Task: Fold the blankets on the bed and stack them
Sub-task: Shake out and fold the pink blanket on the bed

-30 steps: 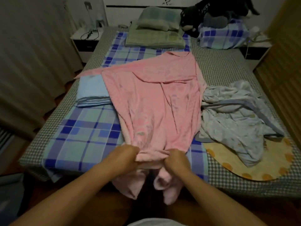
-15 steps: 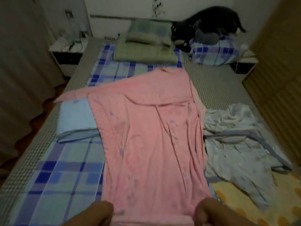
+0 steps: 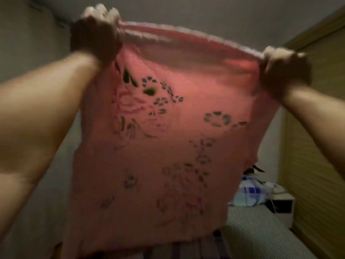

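Two hands are up high, and the pink blanket point(image 3: 168, 146) hangs between them like a curtain. The left hand point(image 3: 94, 37) is fisted tight round one top corner, the right hand point(image 3: 285, 70) clenched on the other, and the top hem runs taut from fist to fist. The cloth drops straight down, its flower print facing the camera, and its lower end falls out of sight over the bed point(image 3: 261, 230), so whether it touches the mattress can't be told.

This looks like the shake-out step, opening the blanket flat before the first fold. The next move probably calls for bringing the two corners together, or laying the sheet down square on the bed, keeping the hem even so the halves match.

Half a second ago the blanket lay spread along the bed with both hands low at its near edge; now it is lifted clear and the view has tipped up toward the wall.
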